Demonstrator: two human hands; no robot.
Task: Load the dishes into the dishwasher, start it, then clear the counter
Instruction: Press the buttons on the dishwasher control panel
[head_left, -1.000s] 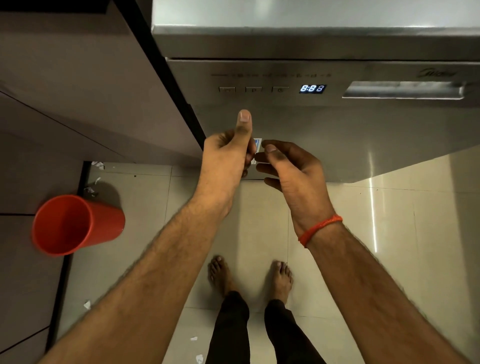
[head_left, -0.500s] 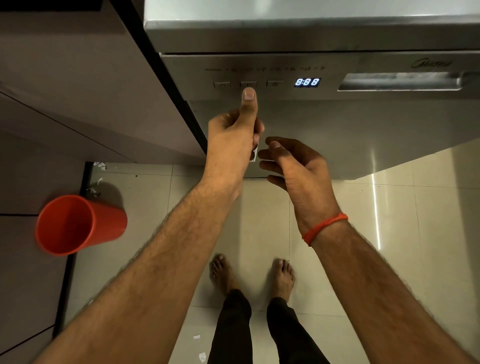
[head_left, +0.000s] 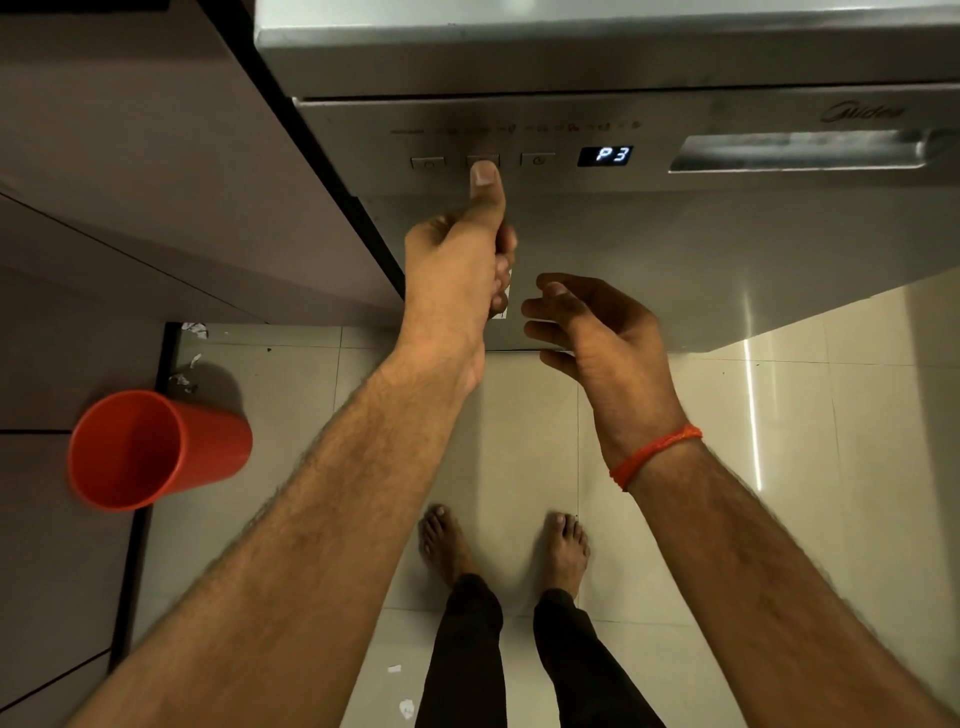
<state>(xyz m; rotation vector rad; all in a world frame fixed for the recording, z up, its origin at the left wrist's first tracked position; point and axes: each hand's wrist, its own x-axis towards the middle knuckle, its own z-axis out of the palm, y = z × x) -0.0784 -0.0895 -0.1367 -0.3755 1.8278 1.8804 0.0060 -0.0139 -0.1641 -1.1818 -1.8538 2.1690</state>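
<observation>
Left hand (head_left: 457, 270) was up at the dishwasher (head_left: 675, 234) control panel, thumb extended and pressing the middle button (head_left: 483, 160) of three; its other fingers were curled into the palm, with a small white scrap showing just behind them, though I couldn't tell if it was held. Right hand (head_left: 597, 332) hovered just beside it, fingers loosely curved, holding nothing, an orange band (head_left: 655, 455) on the wrist. Display (head_left: 605, 155) right of the buttons read P3. Door was closed, recessed handle (head_left: 800, 150) further right. Orange cup (head_left: 150, 449) stood on the bench (head_left: 47, 545) at left. Bare feet on the tiled floor (head_left: 831, 441) below, paper bits scattered around.
</observation>
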